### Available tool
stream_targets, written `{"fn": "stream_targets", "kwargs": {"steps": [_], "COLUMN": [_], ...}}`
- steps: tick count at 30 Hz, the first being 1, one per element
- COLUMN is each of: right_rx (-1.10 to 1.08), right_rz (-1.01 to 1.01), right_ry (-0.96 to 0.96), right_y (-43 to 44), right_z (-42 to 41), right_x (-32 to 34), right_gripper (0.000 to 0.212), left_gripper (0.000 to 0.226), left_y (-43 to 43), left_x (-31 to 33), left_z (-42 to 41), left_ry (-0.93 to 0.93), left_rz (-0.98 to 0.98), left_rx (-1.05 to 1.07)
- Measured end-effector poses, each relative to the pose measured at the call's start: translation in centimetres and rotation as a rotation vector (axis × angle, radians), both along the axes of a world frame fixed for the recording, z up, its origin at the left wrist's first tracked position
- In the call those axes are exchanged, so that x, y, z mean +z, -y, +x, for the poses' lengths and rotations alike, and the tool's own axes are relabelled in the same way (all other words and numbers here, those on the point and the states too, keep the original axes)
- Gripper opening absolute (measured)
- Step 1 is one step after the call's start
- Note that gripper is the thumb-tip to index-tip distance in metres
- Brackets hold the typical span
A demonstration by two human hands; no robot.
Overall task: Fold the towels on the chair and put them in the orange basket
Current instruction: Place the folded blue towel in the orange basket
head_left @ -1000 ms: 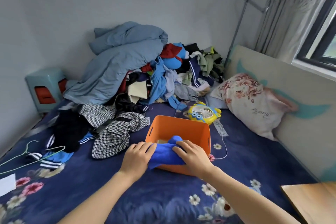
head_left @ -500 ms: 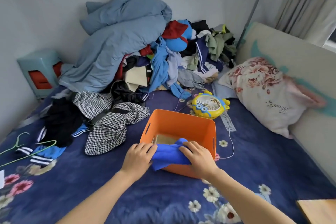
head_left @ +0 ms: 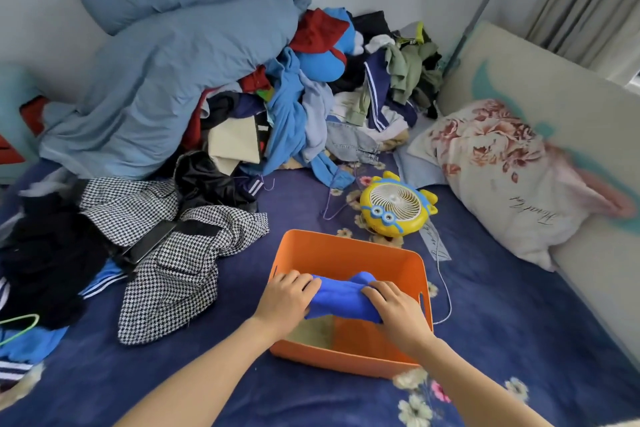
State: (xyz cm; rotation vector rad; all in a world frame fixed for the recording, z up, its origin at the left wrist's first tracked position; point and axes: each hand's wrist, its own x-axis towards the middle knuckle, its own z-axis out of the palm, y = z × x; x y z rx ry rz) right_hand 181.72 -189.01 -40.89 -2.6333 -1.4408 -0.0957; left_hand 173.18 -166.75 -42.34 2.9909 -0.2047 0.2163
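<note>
Now two hands, left hand (head_left: 284, 302) and right hand (head_left: 398, 310), hold one blue towel (head_left: 341, 298) inside one orange basket (head_left: 346, 253).

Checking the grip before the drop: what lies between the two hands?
The blue towel spans the gap between the left hand and the right hand, over the orange basket, as the head view shows.

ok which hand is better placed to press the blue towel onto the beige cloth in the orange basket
Probably the left hand: it grips the blue towel end above the beige cloth in the orange plastic basket's left half; the right hand holds the end over bare floor.
</note>
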Motion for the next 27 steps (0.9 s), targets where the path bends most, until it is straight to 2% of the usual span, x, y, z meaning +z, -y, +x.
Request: {"fn": "stream_targets", "kwargs": {"steps": [5,9,11,15,17,20,21,23,25,27], "right_rx": [-0.107,-0.200,-0.224,-0.234,-0.190,-0.195,-0.202,-0.179,-0.134,-0.024], "right_rz": [-0.125,-0.164,-0.211,-0.152,-0.118,-0.209,-0.229,-0.319,-0.439,-0.602], "right_ry": [-0.215,-0.269,-0.337,-0.330,-0.345,-0.389,-0.430,-0.493,-0.566,-0.688], "right_y": [-0.7,-0.3,-0.7,-1.9,-2.9,-4.3,-4.9,-5.9,-6.5,-7.0], "right_z": [0.6,2.1,3.0,5.9,7.2,7.8,7.8,7.4,6.2,4.8], "right_x": [-3.5,-4.6,-4.8,-5.2,-5.6,-7.9,-9.2,-13.1,-16.3,-19.2], "right_gripper": [0.071,0.048,0.046,0.046,0.050,0.074,0.080,0.083,0.073,0.063], "left_gripper": [0.062,0.058,0.057,0.056,0.054,0.030,0.030,0.038,0.061,0.058], "left_y": [-0.4,-0.3,-0.5,-1.6,-2.2,-2.7,-2.8,-2.3,-1.8,-1.2], "left_x": [-3.7,-4.9,-5.3,-4.9,-4.9,-7.4,-8.6,-11.5,-14.1,-16.5], "left_z": [2.0,4.0,5.2,7.5,8.4,8.6,8.6,8.1,6.9,5.4], "left_ry": [-0.215,-0.304,-0.315,-0.284,-0.271,-0.220,-0.237,-0.407,-0.711,-0.960], "left_rz": [0.046,0.056,0.072,0.117,0.130,0.118,0.116,0.135,0.170,0.235], "left_rx": [-0.046,-0.043,-0.043,0.007,0.030,0.031,0.041,0.092,0.159,0.169]}}
